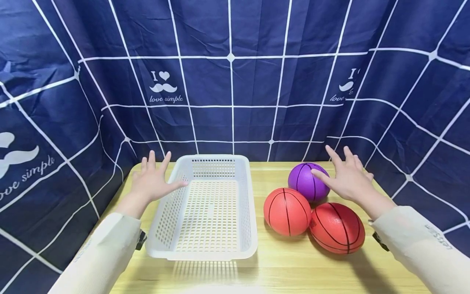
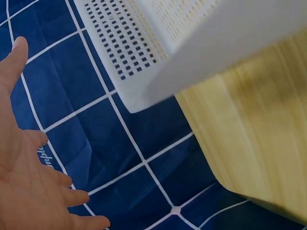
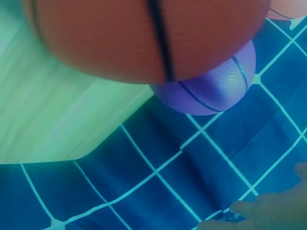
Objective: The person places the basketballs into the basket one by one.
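My left hand [image 1: 152, 183], fingers spread and holding nothing, hovers by the left side of a white perforated basket [image 1: 253, 220]. In the left wrist view that hand [image 2: 33, 172] is at the left, apart from the basket [image 2: 158, 86]. My right hand [image 1: 349, 179] is spread and empty beside a purple ball [image 1: 306, 181], its thumb overlapping the ball's edge in the head view; contact cannot be told. An orange-red ball [image 1: 287, 211] and a darker red ball [image 1: 338, 228] lie nearer me. In the right wrist view the hand [image 3: 268, 208] is at the lower right, away from the balls.
A light wooden table [image 1: 271, 269] bears the basket on the left and the balls on the right. Dark blue cloth [image 1: 253, 81] with white grid lines hangs behind the table and along both sides.
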